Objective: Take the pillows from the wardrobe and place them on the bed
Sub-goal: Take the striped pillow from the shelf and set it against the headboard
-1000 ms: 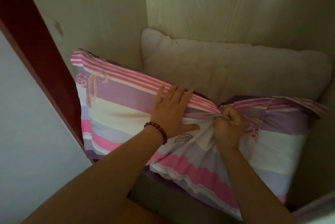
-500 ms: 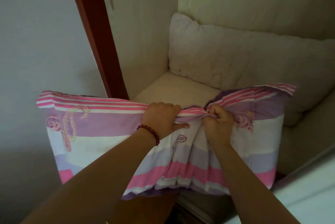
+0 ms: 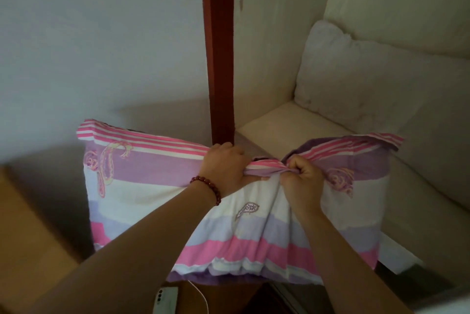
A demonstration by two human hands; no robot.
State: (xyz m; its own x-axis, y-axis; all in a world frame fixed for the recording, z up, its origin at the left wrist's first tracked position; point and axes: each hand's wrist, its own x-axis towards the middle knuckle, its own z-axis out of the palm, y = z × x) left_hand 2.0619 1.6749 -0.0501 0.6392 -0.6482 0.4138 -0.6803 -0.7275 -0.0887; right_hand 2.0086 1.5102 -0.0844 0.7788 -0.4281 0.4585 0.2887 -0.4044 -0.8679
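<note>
A pillow in a pink, purple and white striped case [image 3: 142, 186] hangs in the air in front of the wardrobe's opening. My left hand [image 3: 223, 167], with a red bead bracelet at the wrist, grips its bunched top edge. My right hand [image 3: 304, 181] clutches the same gathered edge just to the right. A plain off-white pillow [image 3: 376, 84] leans against the back wall inside the wardrobe [image 3: 277, 125], on its pale shelf. The bed is out of view.
A dark red wardrobe post [image 3: 218, 46] stands upright just behind the striped pillow. A grey wall lies to the left. Below are a brown surface [image 3: 30, 237] and a white phone [image 3: 165, 299] with a cable.
The striped pillow has come out of the wardrobe, moving left and toward me, with both hands gripping its top edge. The view has swung left, and the shelf it lay on is bare.
</note>
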